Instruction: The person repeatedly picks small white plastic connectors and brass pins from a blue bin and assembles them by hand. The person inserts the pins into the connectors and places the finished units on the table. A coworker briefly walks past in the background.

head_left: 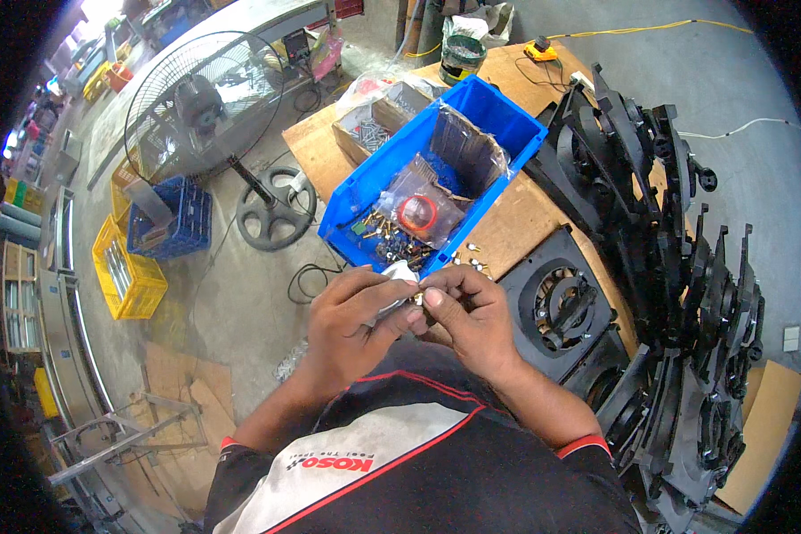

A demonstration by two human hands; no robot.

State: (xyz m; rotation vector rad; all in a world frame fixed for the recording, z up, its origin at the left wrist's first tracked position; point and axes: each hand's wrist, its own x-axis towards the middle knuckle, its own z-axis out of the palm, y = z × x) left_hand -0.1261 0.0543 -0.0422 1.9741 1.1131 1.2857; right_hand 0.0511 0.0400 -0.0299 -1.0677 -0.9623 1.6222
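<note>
My two hands meet in front of my chest, just off the near end of a blue plastic bin (343,227). In the fingers of my left hand (351,311) is a smooth white piece (402,272), partly covered, so its kind is not clear. My right hand (472,320) is closed in a pinch, thumb against forefinger, at a tiny brass-coloured fitting (419,300) between the hands. Small brass and dark fittings (399,245) lie loose in the bin, beside a clear plastic bag (440,221) with a red ring in it. More small fittings (476,264) lie on the wooden table near my right hand.
Black fan shrouds (565,298) lie and stand stacked along the right. Behind the bin are a box of screws (369,133) and a dark green tub (462,59). A standing fan (200,102), a yellow crate (129,271) and a blue crate (182,218) occupy the left.
</note>
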